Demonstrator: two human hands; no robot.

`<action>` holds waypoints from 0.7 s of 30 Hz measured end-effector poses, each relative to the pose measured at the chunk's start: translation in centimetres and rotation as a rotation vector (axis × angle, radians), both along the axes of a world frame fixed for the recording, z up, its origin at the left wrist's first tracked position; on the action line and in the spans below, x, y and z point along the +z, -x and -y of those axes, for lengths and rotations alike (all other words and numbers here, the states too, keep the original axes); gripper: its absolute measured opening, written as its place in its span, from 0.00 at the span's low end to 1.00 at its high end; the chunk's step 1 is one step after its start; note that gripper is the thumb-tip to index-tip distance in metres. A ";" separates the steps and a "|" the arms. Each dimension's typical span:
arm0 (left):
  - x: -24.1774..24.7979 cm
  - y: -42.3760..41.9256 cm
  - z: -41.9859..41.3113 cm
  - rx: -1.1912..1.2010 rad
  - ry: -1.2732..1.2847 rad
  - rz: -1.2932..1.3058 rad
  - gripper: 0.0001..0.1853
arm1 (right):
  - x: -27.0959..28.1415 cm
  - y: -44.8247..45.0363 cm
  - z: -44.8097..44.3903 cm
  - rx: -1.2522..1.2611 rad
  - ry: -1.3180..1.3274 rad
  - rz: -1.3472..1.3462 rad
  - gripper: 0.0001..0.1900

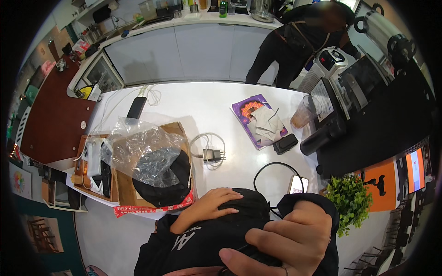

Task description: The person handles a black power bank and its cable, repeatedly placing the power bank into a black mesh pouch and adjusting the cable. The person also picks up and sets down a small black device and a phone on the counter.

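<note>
My left hand (215,206) lies with fingers spread, palm down, on a black fabric pouch or bag (247,208) at the counter's near edge. Close to the camera, my right hand (290,238) is curled around a dark thing near my chest, mostly hidden by the fingers. A black cable (276,163) loops over the white counter beside a lit phone (299,185). In front of the pouch sits a black charger plug (213,155) with a pale cable coiled around it. An open cardboard box (126,188) to the left holds a black round item (162,193) under clear plastic wrap (138,145).
A purple booklet (241,119) bears crumpled paper, with a black case (286,144) beside it. A plastic cup (304,114), black machine and leafy plant (348,203) stand at right. A dark phone (136,107) lies at the back left. Another person (293,41) stands beyond the counter.
</note>
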State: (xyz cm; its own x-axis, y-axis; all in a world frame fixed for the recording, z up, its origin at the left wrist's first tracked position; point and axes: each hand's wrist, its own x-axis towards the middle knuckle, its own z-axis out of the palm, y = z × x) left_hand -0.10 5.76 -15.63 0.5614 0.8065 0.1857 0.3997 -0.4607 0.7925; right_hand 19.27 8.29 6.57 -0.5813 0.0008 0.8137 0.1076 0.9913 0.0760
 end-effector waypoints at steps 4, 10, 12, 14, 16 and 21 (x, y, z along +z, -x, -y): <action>-1.5 0.2 0.3 -0.018 -0.076 0.032 0.21 | -0.2 0.5 -0.4 0.042 -0.025 -0.016 0.17; -1.2 0.2 0.0 -0.086 -0.113 0.035 0.18 | 1.1 1.1 0.3 -0.026 0.015 -0.092 0.18; -0.9 0.3 0.0 -0.092 -0.097 0.018 0.18 | 0.6 1.3 0.6 -0.045 0.044 -0.153 0.17; -0.5 0.3 0.0 -0.096 -0.050 0.020 0.17 | 0.7 1.3 0.4 -0.042 0.031 -0.148 0.16; -0.7 0.3 0.0 -0.092 -0.055 0.024 0.18 | 0.9 1.0 0.1 -0.016 -0.008 -0.095 0.15; 0.6 0.2 -0.2 -0.102 -0.084 0.018 0.23 | 1.1 0.6 0.3 -0.012 0.003 -0.043 0.17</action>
State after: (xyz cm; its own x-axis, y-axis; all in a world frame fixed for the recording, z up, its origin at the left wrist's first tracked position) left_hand -0.33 5.94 -15.06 0.6353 0.7267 0.2611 0.3335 -0.5632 0.7560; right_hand 18.65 7.97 7.70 -0.5454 0.0096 0.8381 0.1222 0.9902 0.0682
